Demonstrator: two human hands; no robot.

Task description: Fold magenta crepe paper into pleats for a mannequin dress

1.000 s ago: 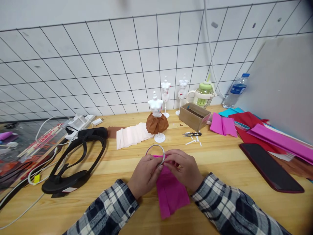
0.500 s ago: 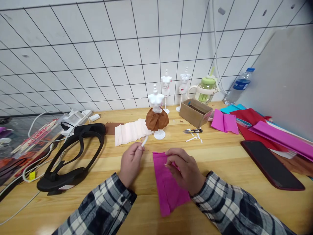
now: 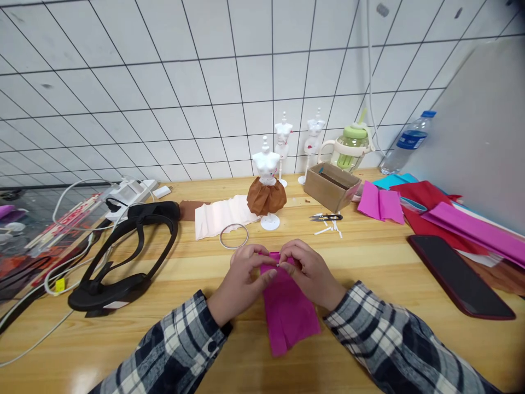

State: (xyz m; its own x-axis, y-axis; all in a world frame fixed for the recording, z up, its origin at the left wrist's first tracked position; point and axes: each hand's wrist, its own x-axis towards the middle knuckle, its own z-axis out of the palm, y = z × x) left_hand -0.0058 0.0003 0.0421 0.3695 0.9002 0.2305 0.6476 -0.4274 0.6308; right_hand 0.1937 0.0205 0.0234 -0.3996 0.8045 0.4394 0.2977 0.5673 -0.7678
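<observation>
A magenta cloth (image 3: 289, 317) lies on the wooden table in front of me, its top edge between my hands. My left hand (image 3: 248, 273) is closed at the cloth's upper left corner, thumb and fingers around that edge. Beside it, my right hand (image 3: 309, 271) pinches at the top edge; a tiny whitish thing shows at its fingertips, too small to name. Just beyond my left hand a thin metal ring (image 3: 233, 236) rests on the table. Farther back, a small white dress form (image 3: 266, 164) wears a brown gathered skirt (image 3: 266, 198).
Black headset (image 3: 123, 257) and cables at left. Pale pink cloth (image 3: 223, 217) lies behind the ring. Thread snips (image 3: 326, 218), white scraps, a cardboard box (image 3: 331, 186) and a green-lidded jug (image 3: 353, 145) stand back right. Phone (image 3: 459, 276) and coloured cloths lie at right.
My left hand has moved right onto the cloth's top edge, and the white stick-like piece it held no longer shows. The metal ring now shows on the table. The view has shifted slightly.
</observation>
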